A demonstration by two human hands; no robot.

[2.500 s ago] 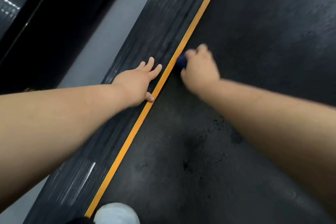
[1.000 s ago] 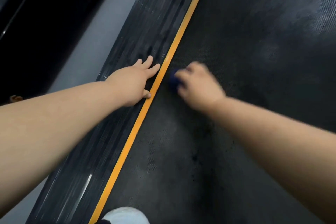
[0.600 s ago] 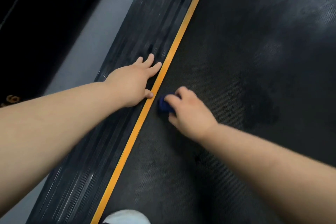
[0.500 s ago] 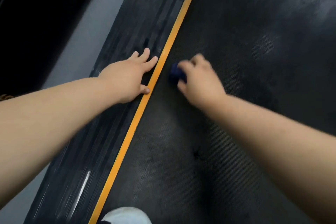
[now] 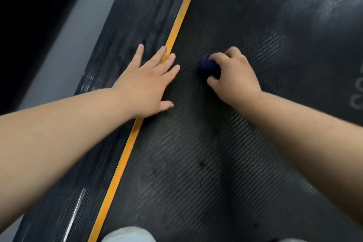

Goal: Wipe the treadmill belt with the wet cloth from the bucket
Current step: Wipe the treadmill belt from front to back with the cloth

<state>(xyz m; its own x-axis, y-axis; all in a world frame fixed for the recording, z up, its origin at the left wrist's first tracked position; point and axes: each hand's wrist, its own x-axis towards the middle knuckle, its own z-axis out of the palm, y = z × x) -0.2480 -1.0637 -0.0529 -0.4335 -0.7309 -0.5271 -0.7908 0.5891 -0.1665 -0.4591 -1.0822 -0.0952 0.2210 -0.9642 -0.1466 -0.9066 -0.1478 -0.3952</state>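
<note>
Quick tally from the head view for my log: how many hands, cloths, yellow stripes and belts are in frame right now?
Hands: 2, the left hand flat over the stripe, the right hand gripping the cloth
Cloths: 1, the blue cloth
Stripes: 1, the yellow stripe
Belts: 1, the treadmill belt
Total: 5

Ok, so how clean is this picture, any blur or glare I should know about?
Head view: the belt weave is crisp at the centre; the side rail is streaked by motion blur; pale glare washes the belt's top right corner; the top left is nearly black; the right hand and blue cloth are fairly sharp; the forearms swell toward the edges from the wide lens.
</note>
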